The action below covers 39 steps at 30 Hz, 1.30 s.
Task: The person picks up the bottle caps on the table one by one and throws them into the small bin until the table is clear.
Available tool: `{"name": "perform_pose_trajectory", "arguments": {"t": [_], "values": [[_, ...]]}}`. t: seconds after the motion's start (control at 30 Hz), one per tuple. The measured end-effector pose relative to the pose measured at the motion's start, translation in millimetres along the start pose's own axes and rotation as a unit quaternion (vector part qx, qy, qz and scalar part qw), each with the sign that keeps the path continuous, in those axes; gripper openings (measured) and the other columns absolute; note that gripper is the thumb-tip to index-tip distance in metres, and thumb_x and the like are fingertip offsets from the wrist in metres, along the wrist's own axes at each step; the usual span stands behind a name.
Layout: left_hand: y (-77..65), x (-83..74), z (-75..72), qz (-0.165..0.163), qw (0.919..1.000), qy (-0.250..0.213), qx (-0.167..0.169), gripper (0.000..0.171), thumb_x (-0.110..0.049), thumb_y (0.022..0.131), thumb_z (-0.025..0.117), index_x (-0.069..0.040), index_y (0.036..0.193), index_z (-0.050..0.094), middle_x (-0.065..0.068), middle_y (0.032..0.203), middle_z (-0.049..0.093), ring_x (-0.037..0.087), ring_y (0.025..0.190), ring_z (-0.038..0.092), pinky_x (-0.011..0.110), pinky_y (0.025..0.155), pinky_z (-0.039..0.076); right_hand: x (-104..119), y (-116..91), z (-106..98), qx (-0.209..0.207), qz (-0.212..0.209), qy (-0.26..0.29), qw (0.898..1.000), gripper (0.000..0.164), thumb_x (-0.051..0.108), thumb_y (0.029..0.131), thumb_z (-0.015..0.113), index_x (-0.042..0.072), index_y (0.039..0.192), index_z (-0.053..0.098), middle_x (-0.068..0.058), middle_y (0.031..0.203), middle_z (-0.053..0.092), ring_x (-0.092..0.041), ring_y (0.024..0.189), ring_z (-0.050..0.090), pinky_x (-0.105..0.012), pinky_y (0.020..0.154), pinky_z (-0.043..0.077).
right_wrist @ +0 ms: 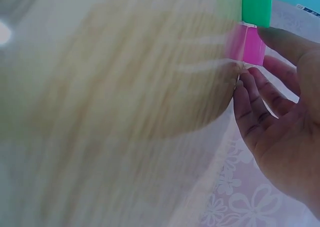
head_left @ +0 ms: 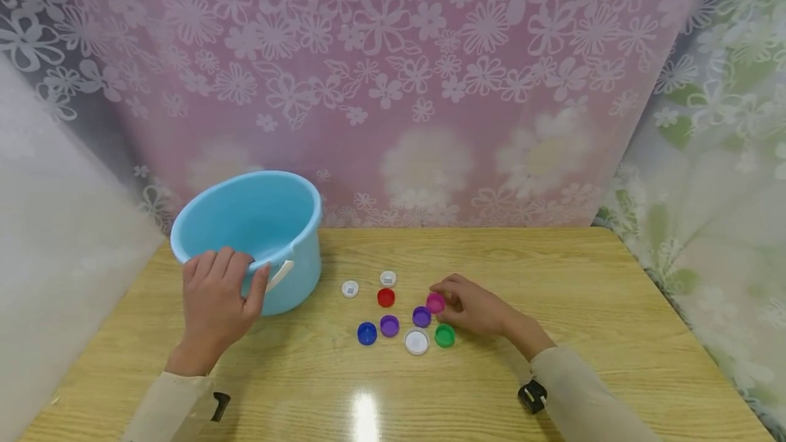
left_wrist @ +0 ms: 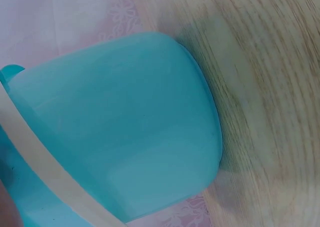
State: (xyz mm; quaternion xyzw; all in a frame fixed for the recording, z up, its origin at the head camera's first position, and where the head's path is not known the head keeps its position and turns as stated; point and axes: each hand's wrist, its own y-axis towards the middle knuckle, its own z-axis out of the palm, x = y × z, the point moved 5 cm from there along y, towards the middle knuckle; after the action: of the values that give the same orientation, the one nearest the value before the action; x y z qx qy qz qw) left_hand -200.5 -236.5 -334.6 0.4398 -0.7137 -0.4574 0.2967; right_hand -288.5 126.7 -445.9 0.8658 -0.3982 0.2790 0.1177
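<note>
A light blue bucket (head_left: 301, 271) stands at the table's left with a white handle (head_left: 280, 276) hanging on its near side. My left hand (head_left: 216, 305) grips its near rim, fingers over the edge and thumb outside. In the left wrist view the bucket's wall (left_wrist: 130, 117) fills the middle. My right hand (head_left: 475, 307) pinches a pink bottle cap (head_left: 435, 303) between thumb and forefinger at the table top; the right wrist view shows the cap (right_wrist: 253, 46) at the fingertips, beside a green cap (right_wrist: 257, 6). A purple cap (head_left: 421, 316) lies just left of the pink one.
Around the right hand lie a large white cap (head_left: 417, 341), another purple cap (head_left: 389, 325), a blue cap (head_left: 367, 333) and a red cap (head_left: 385, 297). Two small white caps (head_left: 350, 289) are nearer the bucket. A pink floral curtain (head_left: 424, 87) hangs behind the wooden table (head_left: 552, 264).
</note>
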Motion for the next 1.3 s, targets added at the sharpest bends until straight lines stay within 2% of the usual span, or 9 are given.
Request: {"name": "perform_pose_trajectory", "arguments": {"t": [0.33, 0.63, 0.9, 1.13, 1.3], "values": [[-3.9, -0.2, -0.1, -0.004, 1.0000, 0.000, 0.001, 0.041, -0.038, 0.094, 0.046, -0.003, 0.074, 0.052, 0.012, 0.067, 0.045, 0.035, 0.062, 0.040, 0.051, 0.068, 0.031, -1.3, -1.5, 2.5, 0.003, 0.000, 0.007, 1.000, 0.046, 0.029, 0.091, 0.064, 0.006, 0.130, 0.055, -0.001, 0.109, 0.050, -0.015, 0.086, 0.048, -0.031, 0.076, 0.043], [-5.8, -1.6, 0.4, 0.000, 1.0000, 0.000, -0.002, 0.041, -0.039, 0.095, 0.046, -0.003, 0.074, 0.052, 0.012, 0.067, 0.045, 0.035, 0.061, 0.040, 0.051, 0.068, 0.030, -3.9, 0.0, 3.7, 0.000, 0.009, -0.002, 1.000, 0.030, 0.024, 0.091, 0.065, 0.013, 0.119, 0.062, 0.002, 0.107, 0.050, -0.013, 0.085, 0.048, -0.030, 0.076, 0.043], [-3.7, -1.2, -0.7, 0.004, 0.9999, 0.002, -0.015, 0.042, -0.039, 0.094, 0.046, -0.003, 0.074, 0.053, 0.012, 0.067, 0.045, 0.036, 0.061, 0.040, 0.051, 0.067, 0.030, -5.2, 0.6, 2.0, -0.006, 0.013, 0.021, 1.000, 0.046, 0.023, 0.090, 0.066, 0.009, 0.132, 0.053, -0.001, 0.105, 0.050, -0.014, 0.084, 0.048, -0.031, 0.075, 0.044], [-1.5, -1.5, 0.1, 0.007, 0.9998, 0.002, -0.017, 0.042, -0.039, 0.094, 0.047, -0.003, 0.074, 0.052, 0.012, 0.067, 0.044, 0.036, 0.061, 0.040, 0.051, 0.066, 0.029, -7.0, 2.3, 0.6, -0.018, 0.015, 0.014, 1.000, 0.028, 0.022, 0.090, 0.066, 0.015, 0.116, 0.058, 0.000, 0.103, 0.050, -0.013, 0.082, 0.047, -0.030, 0.073, 0.043], [-1.3, -1.6, 0.6, 0.005, 0.9999, 0.004, -0.010, 0.042, -0.039, 0.095, 0.046, -0.003, 0.074, 0.052, 0.012, 0.066, 0.044, 0.036, 0.061, 0.040, 0.051, 0.067, 0.030, -6.9, 1.3, 0.4, -0.020, 0.024, 0.030, 0.999, 0.025, 0.020, 0.089, 0.068, 0.012, 0.110, 0.059, 0.000, 0.098, 0.052, -0.013, 0.082, 0.049, -0.030, 0.072, 0.044]]}}
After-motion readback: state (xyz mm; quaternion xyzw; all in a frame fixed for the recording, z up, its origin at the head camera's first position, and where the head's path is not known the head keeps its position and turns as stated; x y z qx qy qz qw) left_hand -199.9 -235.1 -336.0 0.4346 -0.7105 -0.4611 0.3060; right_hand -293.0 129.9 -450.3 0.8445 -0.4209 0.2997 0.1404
